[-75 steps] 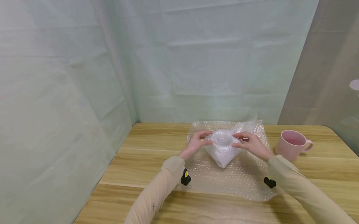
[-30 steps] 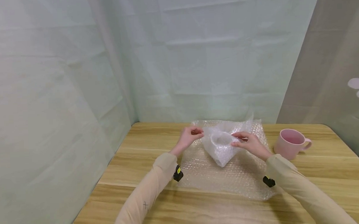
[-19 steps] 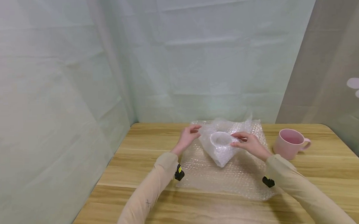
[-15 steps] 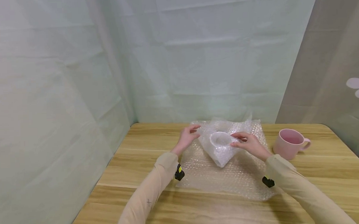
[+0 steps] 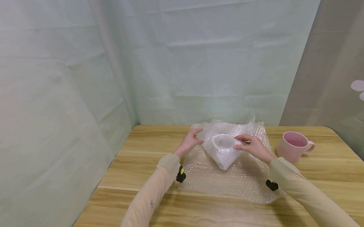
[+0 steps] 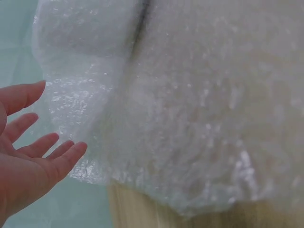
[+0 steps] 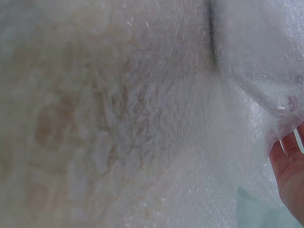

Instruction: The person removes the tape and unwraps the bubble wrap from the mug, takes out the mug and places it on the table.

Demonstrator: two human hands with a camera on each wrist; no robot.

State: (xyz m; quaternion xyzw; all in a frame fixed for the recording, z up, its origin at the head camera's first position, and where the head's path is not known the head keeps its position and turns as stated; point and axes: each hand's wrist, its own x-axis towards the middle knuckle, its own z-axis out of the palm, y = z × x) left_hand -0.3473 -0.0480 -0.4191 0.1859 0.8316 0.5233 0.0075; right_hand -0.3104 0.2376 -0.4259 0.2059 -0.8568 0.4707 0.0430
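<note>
A sheet of bubble wrap (image 5: 220, 180) lies on the wooden table, its near corner folded up around a white cup-like thing (image 5: 217, 137) with a round opening. My right hand (image 5: 254, 147) pinches the folded wrap at the right side of the rim. Bunched wrap partly covers those fingertips in the right wrist view. To the left, my left hand (image 5: 189, 142) has its thumb and fingers spread beside the raised left flap. The left wrist view shows those spread fingers (image 6: 47, 142) against the edge of the wrap, holding nothing.
A pink mug (image 5: 291, 149) with its handle to the right stands on the table (image 5: 328, 175), right of the wrap. Pale curtains (image 5: 216, 65) hang behind and to the left of the table.
My left hand has drawn back left from the rim, let go of the wrap and spread its fingers. The left flap has fallen outward, baring the rim. My right hand keeps its place.
</note>
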